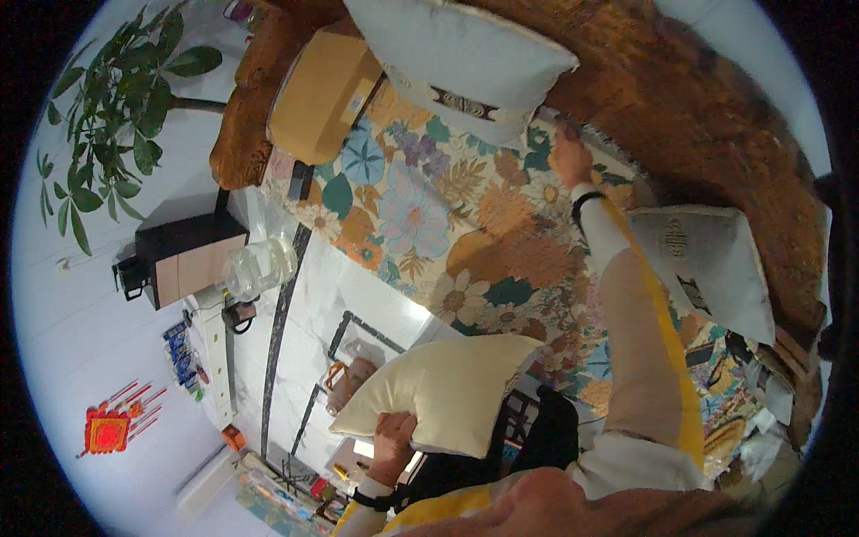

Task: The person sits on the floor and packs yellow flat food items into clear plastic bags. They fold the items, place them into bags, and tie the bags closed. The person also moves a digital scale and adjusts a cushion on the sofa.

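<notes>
My left hand (392,440) grips one edge of a cream cushion (446,382), holding it off the seat. My right arm is stretched across a wooden sofa, and my right hand (572,160) rests at the back edge of a floral seat cover (496,208), beside a pale cushion (463,57) with a dark patterned band. The right fingers are blurred, and I cannot tell whether they pinch the fabric. Another pale cushion (708,262) with dark motifs leans on the backrest, to the right of my right forearm.
A tan cardboard box (319,94) sits on the sofa by the wooden armrest (245,101). A small dark box (301,181) lies near it. On the floor side are a water dispenser bottle (262,267), a leafy potted plant (127,114) and a brown bag (345,382). Loose items clutter the sofa's near end.
</notes>
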`<state>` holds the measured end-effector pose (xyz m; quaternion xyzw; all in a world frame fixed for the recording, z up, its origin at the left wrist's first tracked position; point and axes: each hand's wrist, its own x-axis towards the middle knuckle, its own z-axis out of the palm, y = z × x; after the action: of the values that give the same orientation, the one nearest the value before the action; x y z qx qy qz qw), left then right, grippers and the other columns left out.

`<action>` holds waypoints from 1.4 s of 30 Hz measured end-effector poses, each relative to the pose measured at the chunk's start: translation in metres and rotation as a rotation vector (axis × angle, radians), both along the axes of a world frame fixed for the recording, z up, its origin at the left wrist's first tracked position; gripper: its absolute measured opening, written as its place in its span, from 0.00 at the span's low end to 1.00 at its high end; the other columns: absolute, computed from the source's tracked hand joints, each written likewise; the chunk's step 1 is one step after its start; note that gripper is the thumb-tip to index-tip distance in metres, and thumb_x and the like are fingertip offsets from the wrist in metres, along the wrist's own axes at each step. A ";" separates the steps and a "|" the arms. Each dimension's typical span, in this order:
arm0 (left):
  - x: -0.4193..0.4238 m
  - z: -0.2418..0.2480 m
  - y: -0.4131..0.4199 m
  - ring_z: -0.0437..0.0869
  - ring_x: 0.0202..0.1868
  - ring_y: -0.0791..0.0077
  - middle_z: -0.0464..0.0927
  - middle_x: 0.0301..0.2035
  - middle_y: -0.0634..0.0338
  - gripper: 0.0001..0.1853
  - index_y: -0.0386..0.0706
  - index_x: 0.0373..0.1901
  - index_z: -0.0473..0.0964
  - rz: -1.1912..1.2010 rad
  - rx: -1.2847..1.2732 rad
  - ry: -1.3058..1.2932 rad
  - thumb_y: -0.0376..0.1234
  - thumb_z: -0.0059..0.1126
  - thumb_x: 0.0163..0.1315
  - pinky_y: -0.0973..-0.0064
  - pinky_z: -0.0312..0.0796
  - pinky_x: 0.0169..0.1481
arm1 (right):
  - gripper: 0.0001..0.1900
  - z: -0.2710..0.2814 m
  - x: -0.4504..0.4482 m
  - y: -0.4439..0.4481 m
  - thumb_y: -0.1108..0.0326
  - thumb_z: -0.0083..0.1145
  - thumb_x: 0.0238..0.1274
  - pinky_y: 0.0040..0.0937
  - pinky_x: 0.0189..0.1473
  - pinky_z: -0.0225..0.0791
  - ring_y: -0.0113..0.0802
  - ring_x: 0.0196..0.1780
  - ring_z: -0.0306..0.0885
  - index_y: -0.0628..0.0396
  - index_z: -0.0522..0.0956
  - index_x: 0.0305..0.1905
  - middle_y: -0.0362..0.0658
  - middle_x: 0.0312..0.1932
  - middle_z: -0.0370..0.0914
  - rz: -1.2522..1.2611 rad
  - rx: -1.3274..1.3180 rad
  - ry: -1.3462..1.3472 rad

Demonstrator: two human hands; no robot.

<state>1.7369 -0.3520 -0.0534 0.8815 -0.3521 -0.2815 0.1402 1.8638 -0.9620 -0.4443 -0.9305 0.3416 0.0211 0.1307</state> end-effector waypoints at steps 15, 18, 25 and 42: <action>0.007 -0.013 0.008 0.88 0.44 0.51 0.84 0.37 0.52 0.16 0.40 0.39 0.78 0.094 0.000 0.041 0.24 0.68 0.47 0.56 0.74 0.53 | 0.18 -0.028 0.054 -0.038 0.68 0.63 0.77 0.45 0.47 0.86 0.50 0.48 0.89 0.60 0.83 0.65 0.56 0.51 0.87 0.202 -0.187 0.326; 0.009 -0.005 0.009 0.88 0.44 0.51 0.84 0.37 0.53 0.16 0.40 0.40 0.79 0.121 -0.027 0.038 0.23 0.68 0.47 0.57 0.74 0.54 | 0.28 0.013 0.053 -0.009 0.61 0.72 0.73 0.48 0.58 0.85 0.51 0.61 0.88 0.58 0.78 0.72 0.57 0.64 0.85 -0.006 0.119 0.083; 0.008 -0.005 0.001 0.88 0.45 0.51 0.85 0.38 0.52 0.17 0.41 0.42 0.79 0.150 -0.038 0.077 0.23 0.65 0.48 0.57 0.74 0.54 | 0.38 0.126 0.094 0.020 0.60 0.74 0.74 0.47 0.70 0.80 0.48 0.72 0.78 0.55 0.66 0.80 0.50 0.77 0.71 -0.269 1.223 -0.617; 0.036 -0.001 -0.019 0.85 0.39 0.50 0.81 0.31 0.54 0.11 0.43 0.33 0.76 -0.114 -0.071 0.069 0.25 0.68 0.51 0.54 0.71 0.47 | 0.35 0.176 -0.017 0.117 0.67 0.67 0.78 0.49 0.81 0.64 0.56 0.83 0.67 0.56 0.65 0.83 0.56 0.80 0.70 -0.308 0.378 -0.720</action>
<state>1.7729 -0.3711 -0.0543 0.8442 -0.4067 -0.3066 0.1670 1.8469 -0.8454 -0.2686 -0.7763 0.3994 -0.2622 0.4112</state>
